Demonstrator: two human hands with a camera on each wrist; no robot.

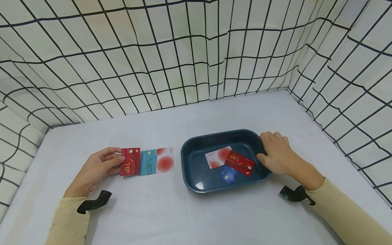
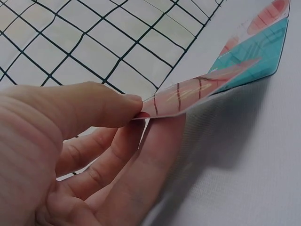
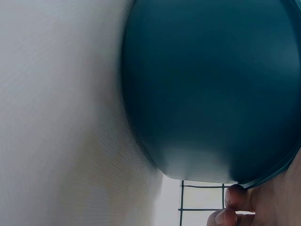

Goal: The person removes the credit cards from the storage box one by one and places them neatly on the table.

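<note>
My left hand (image 1: 98, 168) pinches a red VIP card (image 1: 130, 162) by its left edge, thumb on top and fingers (image 2: 155, 155) beneath, so the card (image 2: 188, 96) tilts up off the table. It overlaps a teal card (image 1: 148, 162) (image 2: 256, 54), which overlaps a white card with red circles (image 1: 165, 160). My right hand (image 1: 277, 154) grips the right rim of a dark blue tray (image 1: 190, 149) (image 3: 211, 94). Inside the tray lie a white card with red circles (image 1: 215, 157), a red VIP card (image 1: 240, 162) and a blue card (image 1: 228, 175).
A white cloth covers the table (image 1: 171, 214). Fabric walls with a black grid pattern (image 1: 183, 51) enclose it at the back, left and right. A black wrist strap shows on each forearm.
</note>
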